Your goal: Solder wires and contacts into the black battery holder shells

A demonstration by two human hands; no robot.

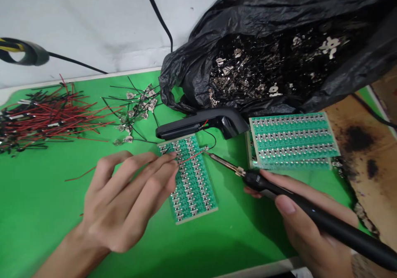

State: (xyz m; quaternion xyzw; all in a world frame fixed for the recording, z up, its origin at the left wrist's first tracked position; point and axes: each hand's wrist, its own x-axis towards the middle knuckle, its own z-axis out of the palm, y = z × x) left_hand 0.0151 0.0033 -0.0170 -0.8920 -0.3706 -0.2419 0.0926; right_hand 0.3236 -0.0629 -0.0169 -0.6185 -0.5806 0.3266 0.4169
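Observation:
A green circuit board (198, 187) with rows of small metal parts lies on the green table. Over its upper left part, my left hand (130, 191) pinches a thin red wire (189, 159), whose far end reaches the board's right edge. My right hand (310, 224) is wrapped round the black handle of a soldering iron (263, 184). The iron's tip is at the red wire's end, just right of the board; whether they touch I cannot tell. A black curved plastic housing (198, 123) lies directly behind the board, with a thin black wire curving down from it.
A black plastic bag (198, 79) full of small metal pieces stands at the back right. Stacked circuit boards (294, 139) lie at right, near scorched brown board (356, 162). Red and black wires (56, 117) are heaped at left, beside metal tabs with black leads (136, 108).

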